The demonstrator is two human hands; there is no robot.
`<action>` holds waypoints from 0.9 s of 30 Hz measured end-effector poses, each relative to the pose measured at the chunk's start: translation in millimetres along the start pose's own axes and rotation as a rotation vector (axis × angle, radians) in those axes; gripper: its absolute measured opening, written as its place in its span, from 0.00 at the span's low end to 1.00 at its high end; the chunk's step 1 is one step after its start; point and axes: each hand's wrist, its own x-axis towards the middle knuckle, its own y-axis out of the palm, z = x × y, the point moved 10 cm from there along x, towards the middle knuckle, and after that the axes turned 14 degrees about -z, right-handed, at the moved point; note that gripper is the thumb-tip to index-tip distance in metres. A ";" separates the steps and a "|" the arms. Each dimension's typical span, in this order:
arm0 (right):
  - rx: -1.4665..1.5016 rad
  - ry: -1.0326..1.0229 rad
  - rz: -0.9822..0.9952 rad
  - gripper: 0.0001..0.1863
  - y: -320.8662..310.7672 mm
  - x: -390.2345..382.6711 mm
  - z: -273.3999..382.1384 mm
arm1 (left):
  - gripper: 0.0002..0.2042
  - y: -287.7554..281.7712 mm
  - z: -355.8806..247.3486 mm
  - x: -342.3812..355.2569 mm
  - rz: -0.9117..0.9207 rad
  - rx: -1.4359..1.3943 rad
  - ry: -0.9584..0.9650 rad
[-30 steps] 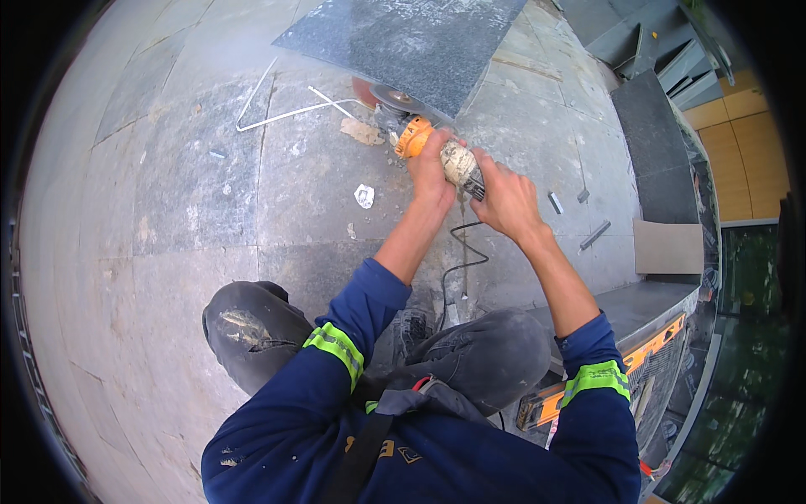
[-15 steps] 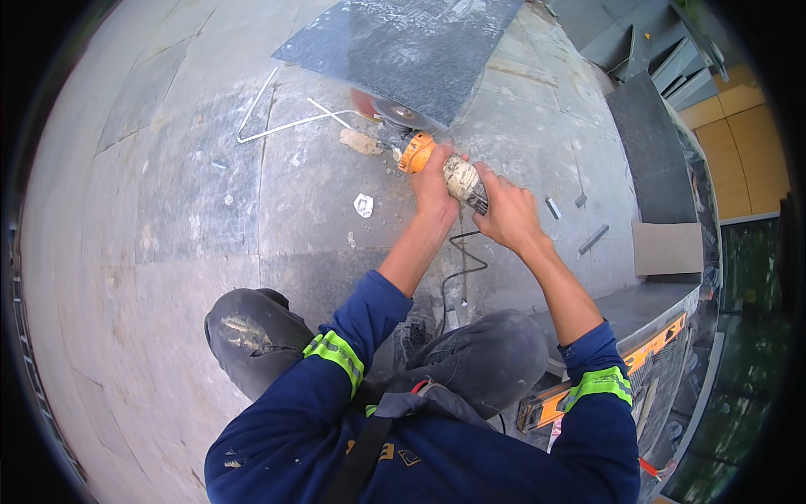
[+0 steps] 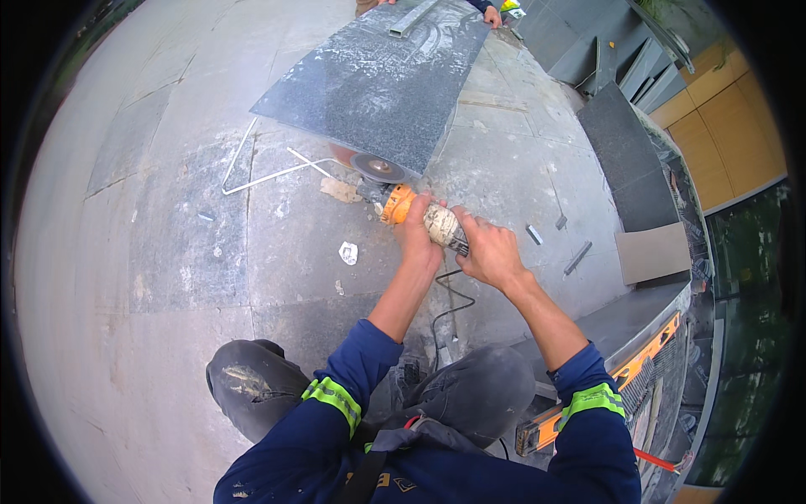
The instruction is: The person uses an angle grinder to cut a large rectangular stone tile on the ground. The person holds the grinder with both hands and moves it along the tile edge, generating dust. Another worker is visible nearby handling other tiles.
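Both my hands are closed on an angle grinder (image 3: pixel 439 223) with an orange head and a dust-caked body. My left hand (image 3: pixel 416 231) wraps the body just behind the head, and my right hand (image 3: pixel 489 250) grips the rear end. The round cutting disc (image 3: pixel 378 167) is at the near edge of a dark grey stone slab (image 3: pixel 369 101); whether it touches the stone I cannot tell. A black cord (image 3: pixel 447 307) trails from the tool toward my feet. At the slab's far end show another person's hands, one (image 3: pixel 492 16) on its right corner.
A bent white metal rod stand (image 3: pixel 277 178) lies under the slab's near left side. A metal bar (image 3: pixel 413 18) rests on the slab. Small offcuts (image 3: pixel 578 258) and a white scrap (image 3: pixel 348 253) lie on the floor. To my right are an orange spirit level (image 3: pixel 646 353) and a beige tile (image 3: pixel 653 254).
The view has tilted up, so the slab, grinder and my hands sit lower in it. The slab's far end, the metal bar and the other person's hands have come into sight.
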 end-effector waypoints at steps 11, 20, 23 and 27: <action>0.016 -0.014 -0.020 0.48 7.3 25.5 15.7 | 0.11 10.8 -26.7 30.6 0.075 -0.024 0.017; 0.027 0.033 -0.007 0.50 0.8 0.2 0.3 | 0.11 6.0 -7.1 -8.1 0.015 0.021 -0.003; 0.036 0.083 0.032 0.47 -8.7 -12.5 -8.7 | 0.11 7.3 4.1 -22.6 0.004 -0.025 0.008; -0.003 0.088 0.034 0.48 -12.2 -15.6 -10.5 | 0.10 6.4 7.2 -25.6 -0.011 -0.036 -0.005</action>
